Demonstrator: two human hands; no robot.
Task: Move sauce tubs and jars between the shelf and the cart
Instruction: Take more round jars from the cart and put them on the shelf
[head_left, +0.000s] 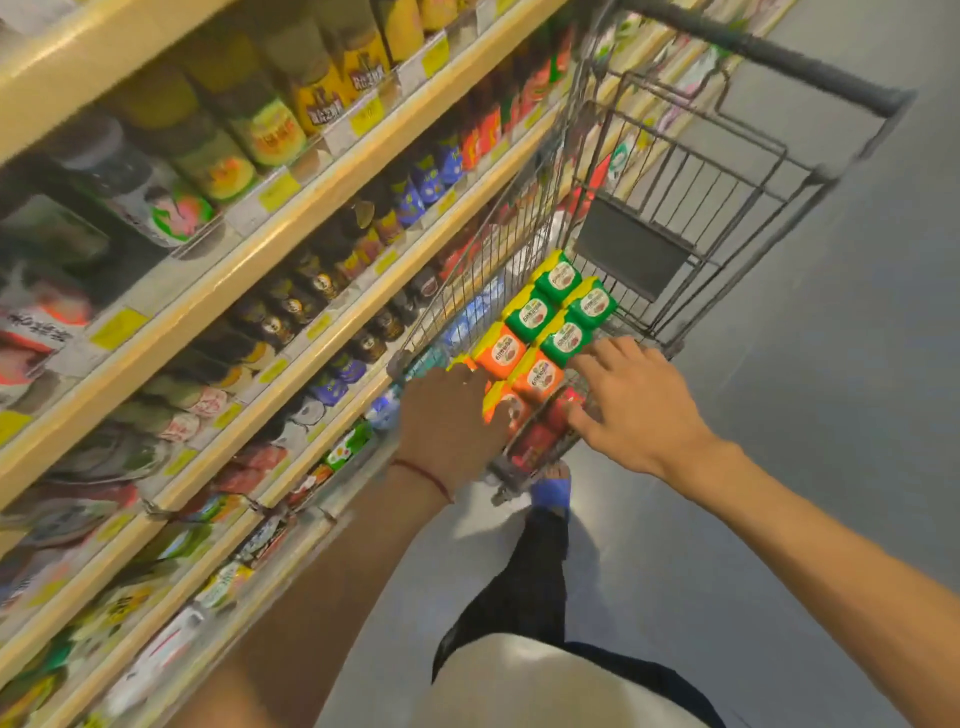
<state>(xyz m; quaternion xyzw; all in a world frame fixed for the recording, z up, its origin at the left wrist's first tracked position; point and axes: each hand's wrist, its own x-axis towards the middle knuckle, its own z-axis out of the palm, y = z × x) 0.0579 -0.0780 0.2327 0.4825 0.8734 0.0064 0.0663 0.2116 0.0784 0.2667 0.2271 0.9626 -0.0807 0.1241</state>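
Observation:
Square sauce tubs fill the near end of the wire cart (524, 249): green-lidded tubs (566, 340) farther off, orange-lidded tubs (540, 376) closer. My left hand (447, 421) reaches in from the shelf side. Its fingers curl down over an orange tub (506, 408) at the near left of the stack, and the fingertips are hidden. My right hand (634, 400) hovers at the stack's right side with fingers spread. Its fingertips are at a green tub and its thumb is by a red packet (540, 441). Dark jars (311, 280) line the shelf (291, 234) on the left.
Shelves with yellow price tags run along the left, packed with bottles, jars and packets. The cart's black handle (769, 52) is at the far end, with its folded child seat (628, 254) below. Grey floor lies to the right. My leg and blue shoe (550, 491) stand under the cart's near end.

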